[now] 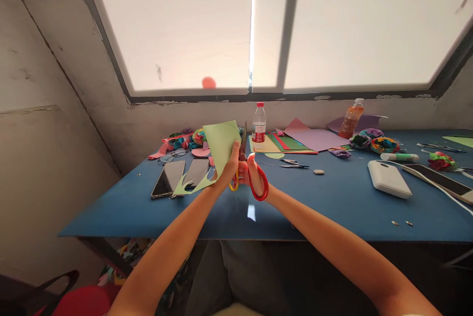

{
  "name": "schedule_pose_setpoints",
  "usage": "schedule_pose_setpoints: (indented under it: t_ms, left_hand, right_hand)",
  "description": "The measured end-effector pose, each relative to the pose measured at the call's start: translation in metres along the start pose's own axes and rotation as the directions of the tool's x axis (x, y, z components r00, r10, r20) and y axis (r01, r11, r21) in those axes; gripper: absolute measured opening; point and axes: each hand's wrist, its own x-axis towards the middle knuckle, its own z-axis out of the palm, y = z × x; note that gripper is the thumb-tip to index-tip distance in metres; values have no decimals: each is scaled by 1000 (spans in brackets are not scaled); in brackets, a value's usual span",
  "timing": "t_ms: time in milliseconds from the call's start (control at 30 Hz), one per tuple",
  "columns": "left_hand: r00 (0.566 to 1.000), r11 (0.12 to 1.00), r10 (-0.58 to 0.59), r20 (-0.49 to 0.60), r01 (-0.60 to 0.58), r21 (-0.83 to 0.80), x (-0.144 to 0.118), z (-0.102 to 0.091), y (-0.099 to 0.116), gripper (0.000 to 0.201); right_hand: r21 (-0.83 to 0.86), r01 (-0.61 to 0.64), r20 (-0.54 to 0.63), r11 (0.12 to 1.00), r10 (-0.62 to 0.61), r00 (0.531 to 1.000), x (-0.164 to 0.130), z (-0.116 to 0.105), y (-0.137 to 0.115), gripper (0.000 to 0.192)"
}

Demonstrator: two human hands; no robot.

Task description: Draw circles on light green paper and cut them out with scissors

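My left hand (230, 165) grips a sheet of light green paper (221, 143), lifted above the blue table. A curved line runs near the sheet's top, and a ragged cut strip hangs from its lower left. Close beside it, my right hand (255, 173) is closed on a pair of scissors (244, 143). Their dark blades point upward along the paper's right edge. A red loop handle shows around my right thumb, and a yellow handle part shows below the fingers. Whether the blades touch the paper I cannot tell.
Two phones (168, 178) lie on the left, with eyeglasses (172, 155) behind. A water bottle (259, 126) stands at the back centre. Coloured paper sheets (314, 137), another pair of scissors (293, 163), an orange drink bottle (351, 119) and a white power bank (389, 179) are to the right.
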Motion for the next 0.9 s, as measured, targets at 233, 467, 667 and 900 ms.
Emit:
schedule_pose_setpoints:
  t_ms: [233, 467, 667, 900]
  left_hand:
    - [1000, 998, -11, 28, 9, 66, -5, 0, 5, 67]
    - [997, 999, -24, 66, 22, 31, -9, 1, 7, 65]
    - [998, 999, -40, 49, 39, 14, -3, 2, 1, 66]
    - [999, 1000, -23, 39, 24, -19, 0, 0, 0, 66]
  right_hand:
    - [-7, 19, 2, 1000, -19, 1000, -4, 1, -2, 83]
    - [8, -15, -11, 1000, 15, 1000, -4, 2, -4, 83]
    - [23, 0, -9, 1000, 1, 1000, -1, 0, -2, 84]
    - [0, -1, -20, 1000, 1, 1000, -1, 2, -2, 86]
